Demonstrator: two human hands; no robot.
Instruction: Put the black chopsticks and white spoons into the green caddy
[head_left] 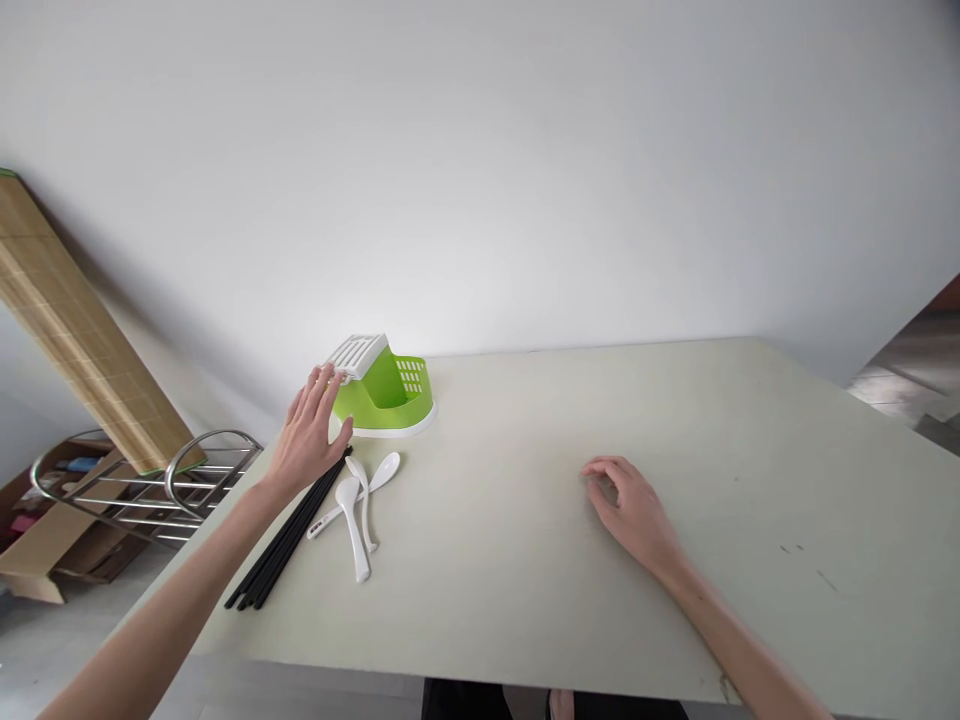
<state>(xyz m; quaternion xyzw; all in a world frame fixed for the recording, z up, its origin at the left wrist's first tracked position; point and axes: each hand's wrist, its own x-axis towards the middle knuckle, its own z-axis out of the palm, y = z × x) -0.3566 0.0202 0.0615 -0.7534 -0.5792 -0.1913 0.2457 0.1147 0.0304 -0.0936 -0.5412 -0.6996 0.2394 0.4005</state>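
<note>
My left hand (311, 430) is open, fingers spread, at the front left side of a green and white cutlery holder (375, 400). Its fingertips overlap the slotted white top in view; whether they touch it I cannot tell. Below that hand, several black chopsticks (289, 545) lie in a bundle on the table. Beside them are three white spoons: one with its bowl to the upper right (386, 470), one pointing toward me (352, 530), and a curved one (366, 510) crossing between. My right hand (630, 510) rests on the table, empty, fingers loosely bent with a gap to the thumb.
The pale table (525, 580) stands against a white wall (525, 180). On the left, a metal rack (172, 500) and a cardboard box (60, 540) stand beyond the table edge. A rolled bamboo mat (82, 330) leans there. My legs (465, 700) are below the front edge.
</note>
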